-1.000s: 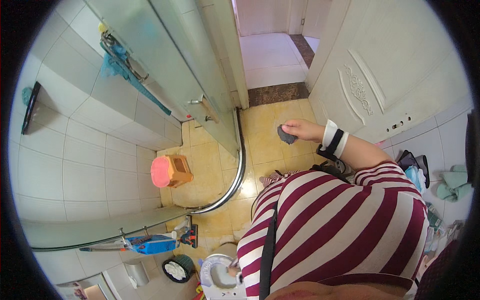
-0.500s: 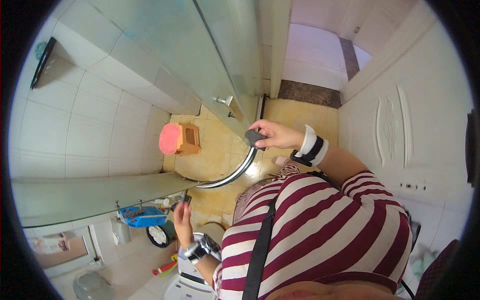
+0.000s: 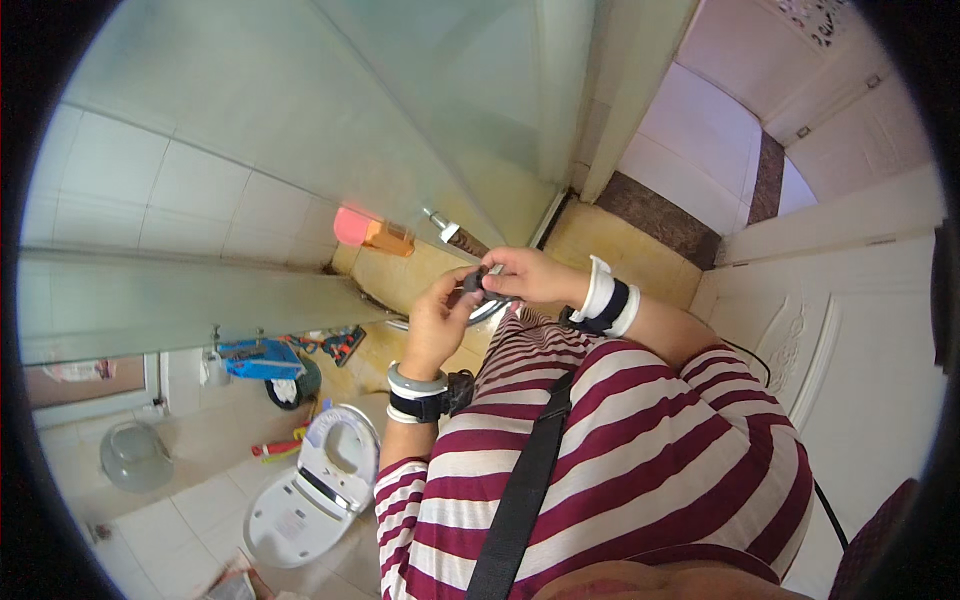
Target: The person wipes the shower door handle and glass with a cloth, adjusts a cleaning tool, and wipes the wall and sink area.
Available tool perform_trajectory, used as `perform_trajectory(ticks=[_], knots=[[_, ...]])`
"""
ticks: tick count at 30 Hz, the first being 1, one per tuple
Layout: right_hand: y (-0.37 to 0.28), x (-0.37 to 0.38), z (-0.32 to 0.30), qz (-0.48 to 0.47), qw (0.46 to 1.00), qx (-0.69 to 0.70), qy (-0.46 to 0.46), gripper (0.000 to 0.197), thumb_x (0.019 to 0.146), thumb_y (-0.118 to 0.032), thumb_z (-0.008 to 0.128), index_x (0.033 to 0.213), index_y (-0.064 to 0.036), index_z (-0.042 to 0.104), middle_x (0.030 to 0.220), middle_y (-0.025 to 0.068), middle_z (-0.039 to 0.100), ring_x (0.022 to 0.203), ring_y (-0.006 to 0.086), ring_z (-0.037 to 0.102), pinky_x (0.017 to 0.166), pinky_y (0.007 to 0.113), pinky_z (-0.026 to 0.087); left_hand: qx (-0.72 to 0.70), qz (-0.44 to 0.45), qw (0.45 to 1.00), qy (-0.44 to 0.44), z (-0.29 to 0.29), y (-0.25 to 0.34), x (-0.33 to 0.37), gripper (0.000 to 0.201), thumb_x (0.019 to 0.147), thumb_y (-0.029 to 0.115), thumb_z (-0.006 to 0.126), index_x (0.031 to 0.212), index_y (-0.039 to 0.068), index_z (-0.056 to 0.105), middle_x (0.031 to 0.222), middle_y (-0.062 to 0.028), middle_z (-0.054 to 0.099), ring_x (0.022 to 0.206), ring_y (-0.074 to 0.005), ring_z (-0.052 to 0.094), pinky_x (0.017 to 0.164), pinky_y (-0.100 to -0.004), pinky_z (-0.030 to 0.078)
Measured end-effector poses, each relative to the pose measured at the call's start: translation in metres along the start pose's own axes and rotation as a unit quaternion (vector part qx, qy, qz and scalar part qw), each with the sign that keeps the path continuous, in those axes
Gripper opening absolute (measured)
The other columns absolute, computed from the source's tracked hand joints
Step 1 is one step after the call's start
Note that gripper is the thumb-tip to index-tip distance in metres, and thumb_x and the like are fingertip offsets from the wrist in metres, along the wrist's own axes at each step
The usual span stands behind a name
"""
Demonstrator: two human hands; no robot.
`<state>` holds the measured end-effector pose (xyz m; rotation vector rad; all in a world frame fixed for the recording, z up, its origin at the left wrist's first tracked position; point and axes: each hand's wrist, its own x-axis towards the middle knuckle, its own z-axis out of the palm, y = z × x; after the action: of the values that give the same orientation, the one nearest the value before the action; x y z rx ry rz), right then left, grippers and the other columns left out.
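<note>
Both my hands meet in front of my body around a small dark grey, soft-looking piece [image 3: 474, 282]; whether it is cloth or sponge I cannot tell. My right hand [image 3: 525, 273] pinches it from the right. From the left, my left hand [image 3: 438, 318] grips it with closed fingers, covering part of it. Just beneath the hands, a curved chrome rail [image 3: 487, 313] shows in part. Beyond them stands a frosted glass shower door [image 3: 400, 110], with a metal handle [image 3: 460, 238] close to my fingers.
A pink-and-orange stool [image 3: 385, 238] stands behind the glass. At the lower left is a toilet [image 3: 300, 515], with a blue basket [image 3: 262, 358] and a black-rimmed bin [image 3: 290, 390] farther off. A white panelled door [image 3: 790, 320] stands to the right, past a dark stone threshold [image 3: 655, 215].
My left hand has come up and right from beside the glass to join my right hand at the dark grey piece. That piece has been lifted off the chrome rail. The view has turned.
</note>
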<state>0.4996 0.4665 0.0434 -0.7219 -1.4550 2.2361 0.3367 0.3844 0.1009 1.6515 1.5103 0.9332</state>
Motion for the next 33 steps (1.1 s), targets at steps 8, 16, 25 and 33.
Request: perform_trajectory(ticks=[8,16,25,33], knots=[[-0.019,-0.006,-0.020,-0.015,0.982,-0.187,-0.027,0.029,0.085,-0.027,0.063,0.071,-0.0017,0.061,0.066,-0.0024,0.054,0.057,0.0060,0.049,0.052,0.022,0.040,-0.118,-0.127,0.982,0.075,-0.015,-0.016,-0.028,0.017,0.088,-0.002,0.051,0.103,-0.005,0.057,0.091,-0.0019,0.060,0.079,-0.0076,0.053,0.072,-0.0208,0.043],[-0.020,-0.004,-0.003,-0.114,0.987,-0.048,-0.098,0.022,0.080,-0.004,0.064,0.099,0.0016,0.054,0.095,0.0021,0.058,0.085,0.0111,0.054,0.077,0.023,0.042,-0.116,-0.099,0.986,0.067,-0.032,-0.027,-0.028,0.006,0.085,0.003,0.058,0.088,-0.002,0.059,0.073,0.0004,0.056,0.071,-0.0048,0.050,0.062,-0.0205,0.042],[-0.022,-0.019,-0.055,-0.194,0.892,0.324,0.248,0.030,0.081,-0.001,0.053,0.110,-0.0023,0.048,0.097,0.0068,0.056,0.088,0.0182,0.056,0.081,0.032,0.045,0.146,0.071,0.975,0.152,-0.038,0.003,0.006,0.027,0.076,-0.002,0.064,0.103,-0.001,0.056,0.098,-0.0119,0.060,0.084,-0.0207,0.060,0.075,-0.0300,0.048],[-0.030,-0.005,-0.049,-0.378,0.855,-0.071,0.347,0.026,0.086,-0.003,0.052,0.112,-0.0005,0.047,0.098,0.0060,0.056,0.089,0.0127,0.052,0.080,0.025,0.042,0.303,0.158,0.929,0.139,-0.022,0.019,0.042,0.024,0.074,0.010,0.067,0.096,0.003,0.059,0.087,-0.0121,0.059,0.078,-0.0301,0.057,0.066,-0.0375,0.046]])
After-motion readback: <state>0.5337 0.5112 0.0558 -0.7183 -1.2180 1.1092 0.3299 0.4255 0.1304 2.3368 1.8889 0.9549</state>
